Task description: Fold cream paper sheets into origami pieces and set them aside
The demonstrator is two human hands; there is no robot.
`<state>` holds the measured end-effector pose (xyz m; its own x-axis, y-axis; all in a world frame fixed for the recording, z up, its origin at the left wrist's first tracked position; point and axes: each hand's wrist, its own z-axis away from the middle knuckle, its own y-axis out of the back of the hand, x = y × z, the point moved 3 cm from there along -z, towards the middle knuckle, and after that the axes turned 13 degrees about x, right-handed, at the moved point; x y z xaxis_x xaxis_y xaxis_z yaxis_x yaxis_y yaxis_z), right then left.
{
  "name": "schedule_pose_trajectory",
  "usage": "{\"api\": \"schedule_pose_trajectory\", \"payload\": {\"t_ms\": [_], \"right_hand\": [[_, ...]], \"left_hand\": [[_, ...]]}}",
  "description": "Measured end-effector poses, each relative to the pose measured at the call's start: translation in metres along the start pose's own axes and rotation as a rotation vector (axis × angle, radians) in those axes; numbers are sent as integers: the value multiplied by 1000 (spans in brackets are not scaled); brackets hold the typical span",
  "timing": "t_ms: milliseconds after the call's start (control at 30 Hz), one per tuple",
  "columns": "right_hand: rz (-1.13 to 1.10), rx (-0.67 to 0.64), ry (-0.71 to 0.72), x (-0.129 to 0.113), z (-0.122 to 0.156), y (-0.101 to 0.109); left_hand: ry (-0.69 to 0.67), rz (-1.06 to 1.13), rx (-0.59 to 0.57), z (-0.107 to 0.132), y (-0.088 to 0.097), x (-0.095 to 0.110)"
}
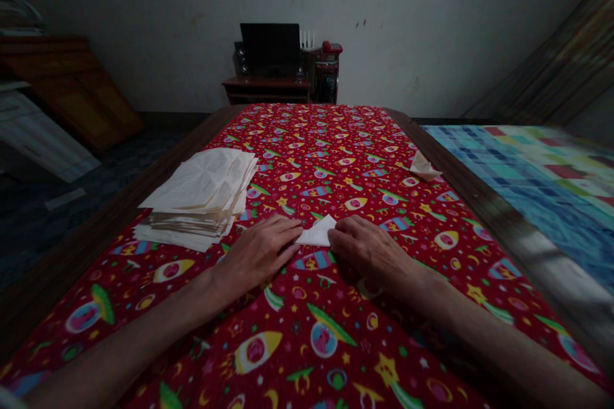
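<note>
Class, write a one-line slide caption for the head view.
Left hand and right hand touch a folded white paper on a red patterned cloth, near a paper stack.

folded white paper (315, 236), peaked on its far side
small, with a straight near edge and a pointed top, it lies right of the paper stack (194, 185), apart from it, both ends hidden.

The person's left hand (263, 243) and right hand (369, 244) are bare, with slim fingers (290, 224) and rounded knuckles (274, 238). The left forearm (158, 326) and right forearm (484, 339), likewise bare, narrow toward the wrists (215, 280). A whitish edge (7, 400) borders the left arm at the lower left corner; whether it is a sleeve cannot be told.
</note>
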<state>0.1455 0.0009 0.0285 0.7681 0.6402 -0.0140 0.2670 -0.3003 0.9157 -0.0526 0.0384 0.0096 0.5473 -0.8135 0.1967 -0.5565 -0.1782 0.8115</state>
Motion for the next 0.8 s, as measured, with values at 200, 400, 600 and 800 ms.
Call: {"api": "schedule_pose_trajectory", "payload": {"t_ms": [200, 400, 600, 800], "right_hand": [[30, 19, -7, 5, 2, -9], [-2, 31, -44, 4, 2, -7], [4, 68, -42, 9, 3, -15], [17, 43, -46, 9, 3, -19]], "left_hand": [[-78, -50, -80, -12, 2, 3], [-86, -40, -129, -17, 3, 3], [-119, -41, -147, -25, -3, 5], [-8, 63, -126, -29, -8, 1]]}}
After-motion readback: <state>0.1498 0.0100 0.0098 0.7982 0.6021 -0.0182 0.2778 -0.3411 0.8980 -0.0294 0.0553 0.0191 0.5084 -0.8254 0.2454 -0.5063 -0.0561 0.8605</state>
